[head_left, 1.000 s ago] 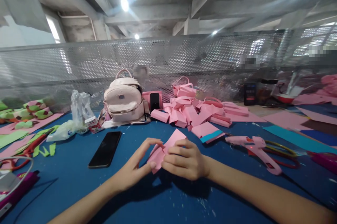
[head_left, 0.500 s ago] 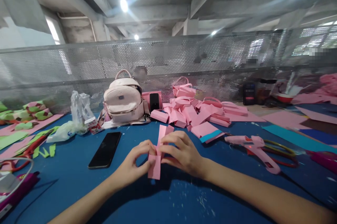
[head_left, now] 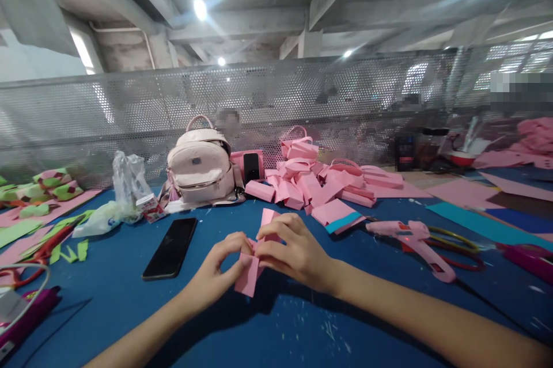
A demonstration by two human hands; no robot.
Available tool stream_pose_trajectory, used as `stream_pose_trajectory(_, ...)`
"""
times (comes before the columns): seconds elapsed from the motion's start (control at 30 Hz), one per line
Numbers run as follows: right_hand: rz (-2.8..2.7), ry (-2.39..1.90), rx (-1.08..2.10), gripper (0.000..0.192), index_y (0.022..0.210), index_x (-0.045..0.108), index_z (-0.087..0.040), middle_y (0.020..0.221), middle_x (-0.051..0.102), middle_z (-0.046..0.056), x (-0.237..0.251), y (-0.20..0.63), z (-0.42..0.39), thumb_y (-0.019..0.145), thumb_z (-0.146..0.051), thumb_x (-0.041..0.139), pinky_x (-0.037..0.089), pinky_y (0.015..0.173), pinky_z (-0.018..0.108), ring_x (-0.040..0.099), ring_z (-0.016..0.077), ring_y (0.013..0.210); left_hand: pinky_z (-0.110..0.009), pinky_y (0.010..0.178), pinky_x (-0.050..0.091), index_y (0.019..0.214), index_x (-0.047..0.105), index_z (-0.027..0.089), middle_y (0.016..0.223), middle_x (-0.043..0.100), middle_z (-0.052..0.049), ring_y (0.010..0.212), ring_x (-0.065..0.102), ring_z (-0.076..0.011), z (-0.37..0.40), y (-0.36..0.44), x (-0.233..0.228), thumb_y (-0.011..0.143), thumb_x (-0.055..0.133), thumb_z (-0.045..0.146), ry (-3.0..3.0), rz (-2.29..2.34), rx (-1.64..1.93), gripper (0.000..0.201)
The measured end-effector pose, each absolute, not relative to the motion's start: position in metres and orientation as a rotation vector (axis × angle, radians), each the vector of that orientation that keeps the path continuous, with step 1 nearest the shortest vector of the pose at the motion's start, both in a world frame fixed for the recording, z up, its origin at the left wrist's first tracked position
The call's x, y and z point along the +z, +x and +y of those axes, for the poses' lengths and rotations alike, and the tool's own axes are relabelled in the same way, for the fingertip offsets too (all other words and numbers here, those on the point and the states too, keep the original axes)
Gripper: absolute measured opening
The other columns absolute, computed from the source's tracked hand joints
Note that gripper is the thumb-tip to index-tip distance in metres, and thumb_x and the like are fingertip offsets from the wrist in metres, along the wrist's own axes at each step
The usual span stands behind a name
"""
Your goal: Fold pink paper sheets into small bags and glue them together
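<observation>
A folded pink paper piece stands nearly upright just above the blue table, pinched between both my hands. My left hand grips its left edge with thumb and fingertips. My right hand holds the upper right part, fingers curled over the fold. The paper's top end shows above my right fingers and its lower end hangs below my left thumb.
A black phone lies left of my hands. A pink glue gun and its cord lie to the right. Behind are a pile of pink paper boxes, a pink backpack, a plastic bag, and green scraps with red scissors.
The pink paper went from a flat tilted sheet to a narrow folded strip held upright. Both hands closed in on it and shifted slightly left.
</observation>
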State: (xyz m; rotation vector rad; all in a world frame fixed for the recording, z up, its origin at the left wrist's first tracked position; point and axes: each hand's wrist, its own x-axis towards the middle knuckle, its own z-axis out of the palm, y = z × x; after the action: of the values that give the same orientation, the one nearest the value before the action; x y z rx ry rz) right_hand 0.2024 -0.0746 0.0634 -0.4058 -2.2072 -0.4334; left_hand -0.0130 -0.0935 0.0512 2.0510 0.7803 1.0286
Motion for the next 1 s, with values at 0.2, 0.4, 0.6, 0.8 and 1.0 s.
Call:
stream_pose_trajectory(0.2, -2.274, -0.401, -0.504, 0.022, 0.088, 0.064, -0.021, 0.095, 0.069, 0.004, 0.073, 0.200, -0.078, 0.102, -0.030, 0.050, 0.040, 0.082, 0.033, 0.054, 0.0182, 0.091, -0.031, 0.076, 0.038, 0.073, 0.048, 0.020, 0.075, 0.052, -0.001, 0.077, 0.048, -0.0186, -0.092, -0.017, 0.058, 0.099, 0.043, 0.035, 2.271, 0.826, 1.020, 0.030)
stream_pose_trajectory(0.4, -2.258, -0.423, -0.640, 0.021, 0.082, 0.065, -0.019, 0.085, 0.068, 0.002, 0.076, 0.192, -0.080, 0.099, -0.023, 0.055, 0.036, 0.070, 0.032, 0.050, 0.0165, 0.080, -0.034, 0.084, 0.036, 0.080, 0.050, 0.020, 0.076, 0.053, 0.001, 0.075, 0.048, -0.0167, -0.086, -0.026, 0.087, 0.096, 0.042, 0.018, 2.693, 0.799, 0.769, 0.018)
stream_pose_trajectory(0.6, -2.442, -0.450, -0.558, 0.020, 0.082, 0.065, -0.019, 0.082, 0.066, 0.000, 0.040, 0.207, -0.088, 0.099, -0.022, 0.055, 0.032, 0.068, 0.033, 0.049, 0.0161, 0.078, -0.030, 0.083, 0.038, 0.070, 0.049, 0.020, 0.070, 0.059, 0.003, 0.070, 0.051, -0.0147, -0.078, -0.013, 0.077, 0.081, 0.054, 0.013, 2.789, 0.897, 0.103, 0.014)
stream_pose_trajectory(0.8, -2.576, -0.693, -0.210, 0.021, 0.086, 0.063, -0.021, 0.088, 0.067, 0.000, 0.043, 0.248, -0.123, 0.101, -0.020, 0.048, 0.032, 0.066, 0.032, 0.052, 0.0158, 0.075, -0.032, 0.076, 0.038, 0.059, 0.044, 0.020, 0.058, 0.056, 0.002, 0.063, 0.049, -0.0164, -0.065, 0.002, 0.063, 0.072, 0.059, 0.013, 2.805, 0.838, -0.080, 0.021)
stream_pose_trajectory(1.0, -2.269, -1.411, 0.067, 0.024, 0.083, 0.068, -0.026, 0.086, 0.072, 0.004, 0.062, 0.320, -0.155, 0.097, -0.029, 0.049, 0.046, 0.076, 0.032, 0.066, 0.0211, 0.082, -0.031, 0.081, 0.039, 0.065, 0.050, 0.020, 0.064, 0.061, 0.002, 0.066, 0.052, -0.0155, -0.059, -0.003, 0.064, 0.077, 0.056, 0.014, 2.778, 0.822, -0.079, 0.015)
